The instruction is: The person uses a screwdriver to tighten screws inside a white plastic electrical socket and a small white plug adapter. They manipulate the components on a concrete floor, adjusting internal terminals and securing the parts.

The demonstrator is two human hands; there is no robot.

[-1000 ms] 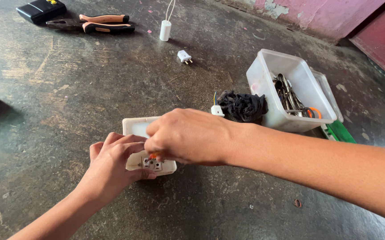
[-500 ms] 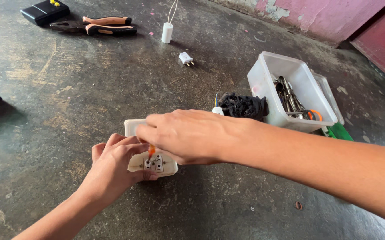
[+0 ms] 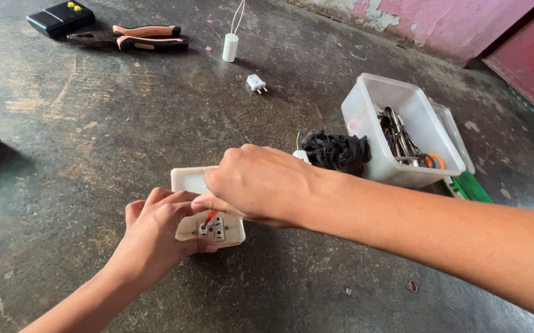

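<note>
Low in the frame's centre, the left hand (image 3: 156, 231) is clasping a socket box (image 3: 208, 227) by its edges; the right hand (image 3: 254, 185) is pinching an orange-tipped tool (image 3: 211, 216) into it. Stiff, light plastic, probably brittle.

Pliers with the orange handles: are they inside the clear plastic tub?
No, the pliers lie on the bare floor at top left, far from the tub at right.
</note>
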